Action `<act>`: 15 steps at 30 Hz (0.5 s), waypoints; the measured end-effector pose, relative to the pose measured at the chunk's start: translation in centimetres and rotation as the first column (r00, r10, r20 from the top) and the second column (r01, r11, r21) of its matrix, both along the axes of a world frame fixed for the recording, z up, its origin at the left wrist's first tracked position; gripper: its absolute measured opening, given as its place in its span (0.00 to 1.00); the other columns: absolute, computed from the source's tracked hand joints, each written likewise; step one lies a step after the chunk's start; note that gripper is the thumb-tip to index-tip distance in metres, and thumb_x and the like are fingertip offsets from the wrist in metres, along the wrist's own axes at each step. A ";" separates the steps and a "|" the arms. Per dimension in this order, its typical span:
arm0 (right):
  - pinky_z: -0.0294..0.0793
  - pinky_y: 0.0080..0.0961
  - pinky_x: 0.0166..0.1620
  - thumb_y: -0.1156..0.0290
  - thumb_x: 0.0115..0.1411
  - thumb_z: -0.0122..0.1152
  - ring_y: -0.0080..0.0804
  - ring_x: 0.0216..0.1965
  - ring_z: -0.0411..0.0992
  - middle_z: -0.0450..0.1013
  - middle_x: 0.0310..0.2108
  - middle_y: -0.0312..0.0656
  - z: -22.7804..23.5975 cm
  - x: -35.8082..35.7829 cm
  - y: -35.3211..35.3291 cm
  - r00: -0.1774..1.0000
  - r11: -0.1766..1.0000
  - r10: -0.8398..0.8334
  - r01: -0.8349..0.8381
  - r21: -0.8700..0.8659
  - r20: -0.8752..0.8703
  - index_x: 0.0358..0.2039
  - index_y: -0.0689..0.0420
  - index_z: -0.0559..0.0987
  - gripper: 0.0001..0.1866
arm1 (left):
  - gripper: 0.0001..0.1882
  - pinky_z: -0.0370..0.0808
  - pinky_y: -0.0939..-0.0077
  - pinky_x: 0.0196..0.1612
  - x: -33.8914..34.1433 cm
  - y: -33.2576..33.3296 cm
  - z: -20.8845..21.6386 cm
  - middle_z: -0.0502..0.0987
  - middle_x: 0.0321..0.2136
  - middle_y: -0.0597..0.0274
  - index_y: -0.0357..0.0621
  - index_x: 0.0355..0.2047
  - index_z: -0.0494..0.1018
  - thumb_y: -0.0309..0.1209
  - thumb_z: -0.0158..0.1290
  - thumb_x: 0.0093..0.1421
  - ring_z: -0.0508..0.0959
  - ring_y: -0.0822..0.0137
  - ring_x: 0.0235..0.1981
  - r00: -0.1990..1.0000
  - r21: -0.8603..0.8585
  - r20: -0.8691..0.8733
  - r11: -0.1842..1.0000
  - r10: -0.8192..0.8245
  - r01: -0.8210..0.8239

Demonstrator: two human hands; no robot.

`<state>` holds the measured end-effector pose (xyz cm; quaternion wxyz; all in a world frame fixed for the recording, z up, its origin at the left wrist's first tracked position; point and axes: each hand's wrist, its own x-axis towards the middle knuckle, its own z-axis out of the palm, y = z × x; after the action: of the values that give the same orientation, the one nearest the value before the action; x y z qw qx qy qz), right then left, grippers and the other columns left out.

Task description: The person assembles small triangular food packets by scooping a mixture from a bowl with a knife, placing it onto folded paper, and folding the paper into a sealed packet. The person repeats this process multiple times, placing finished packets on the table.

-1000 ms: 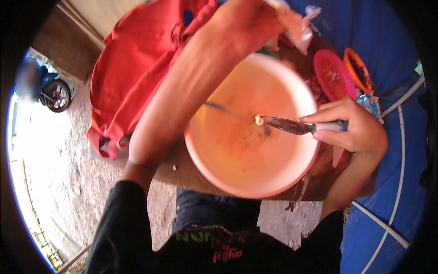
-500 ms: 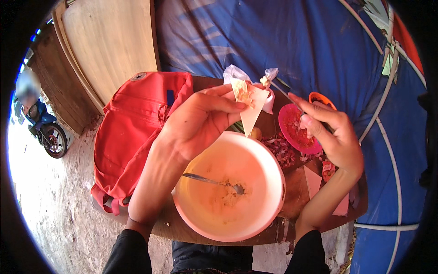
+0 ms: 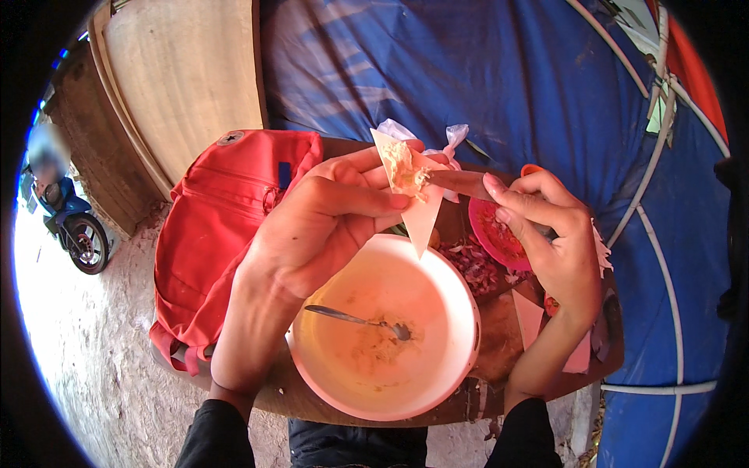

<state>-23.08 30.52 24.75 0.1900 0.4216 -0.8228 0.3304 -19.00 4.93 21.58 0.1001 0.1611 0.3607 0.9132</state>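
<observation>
My left hand (image 3: pixel 312 210) pinches a thin, pale triangular sheet (image 3: pixel 424 222) between thumb and fingers, one corner pointing down. Whether it is bread or a wrapper I cannot tell. Soft, pale yellow spread (image 3: pixel 403 171) lies on its upper part. In my right hand (image 3: pixel 550 226) is a slim knife (image 3: pixel 459 183), its tip touching the spread and its handle mostly hidden by my fingers. Both hands are raised above the far rim of a large white basin (image 3: pixel 312 382). Inside the basin rest a metal spoon (image 3: pixel 339 314) and some brownish residue.
A red backpack (image 3: pixel 226 234) lies on the left of the brown table (image 3: pixel 312 402). Right of the basin are a pink dish (image 3: pixel 499 234), chopped purplish-red pieces (image 3: pixel 472 269) and a pale triangular piece (image 3: pixel 527 316). Plastic bags (image 3: pixel 456 140) stand behind, before a blue tarp (image 3: pixel 468 70).
The knife has moved left and down from beside the sheet until its tip meets the spread. The sheet has shifted slightly left. The view has also moved a little.
</observation>
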 end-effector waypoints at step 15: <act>0.71 0.20 0.44 0.89 0.56 0.61 0.27 0.35 0.73 0.73 0.33 0.41 0.6 -0.1 1.6 0.997 0.998 -0.047 0.050 0.042 -0.065 0.50 0.59 0.83 0.21 | 0.38 0.67 0.61 0.68 0.1 -0.3 0.6 0.67 0.62 0.37 0.23 0.66 0.54 0.06 0.48 0.52 0.70 0.48 0.64 0.999 -0.061 0.020 0.997 -0.039 0.040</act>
<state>-23.19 32.13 25.35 0.2149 0.4158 -0.8333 0.2941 -18.85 4.60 22.20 0.1264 0.1566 0.3843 0.9010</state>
